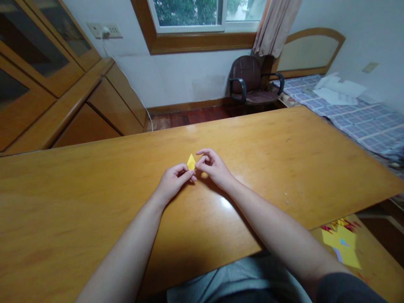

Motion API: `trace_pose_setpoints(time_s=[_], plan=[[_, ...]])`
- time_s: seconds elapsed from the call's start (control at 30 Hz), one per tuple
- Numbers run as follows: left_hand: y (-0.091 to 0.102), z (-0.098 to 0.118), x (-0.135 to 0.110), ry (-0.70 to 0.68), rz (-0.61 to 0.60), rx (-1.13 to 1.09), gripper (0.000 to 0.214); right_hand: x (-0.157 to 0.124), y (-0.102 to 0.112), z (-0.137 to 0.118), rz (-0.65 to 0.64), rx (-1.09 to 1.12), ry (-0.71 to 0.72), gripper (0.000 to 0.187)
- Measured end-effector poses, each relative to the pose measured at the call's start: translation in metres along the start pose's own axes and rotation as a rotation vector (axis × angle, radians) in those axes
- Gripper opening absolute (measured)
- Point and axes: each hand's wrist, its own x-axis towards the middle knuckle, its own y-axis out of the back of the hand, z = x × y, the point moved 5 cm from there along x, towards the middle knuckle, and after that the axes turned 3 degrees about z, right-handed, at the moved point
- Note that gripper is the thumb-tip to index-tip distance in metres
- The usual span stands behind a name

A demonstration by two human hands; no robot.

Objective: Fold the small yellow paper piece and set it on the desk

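Observation:
A small piece of folded yellow paper (191,162), pointed at the top like a kite, is held up just above the wooden table. My left hand (175,178) pinches its lower part between thumb and fingers. From the other side, my right hand (212,166) has thumb and a fingertip pressed together at the paper's right edge, with its index finger raised and curved above. The lower end of the paper is partly hidden behind my left thumb.
The wooden table (94,202) spreads beneath both arms. At lower right, yellow paper sheets (342,248) and small red and yellow folded pieces (342,224) lie on a lower surface. Beyond the table stand a brown armchair (248,78), a bed (356,113) and a cabinet (72,101).

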Motion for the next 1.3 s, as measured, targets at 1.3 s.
trace_pose_setpoints(time_s=[1.3], plan=[[0.0027, 0.0018, 0.0033, -0.078, 0.085, -0.152, 0.032, 0.0006, 0.0006, 0.0045, -0.030, 0.031, 0.008, 0.036]])
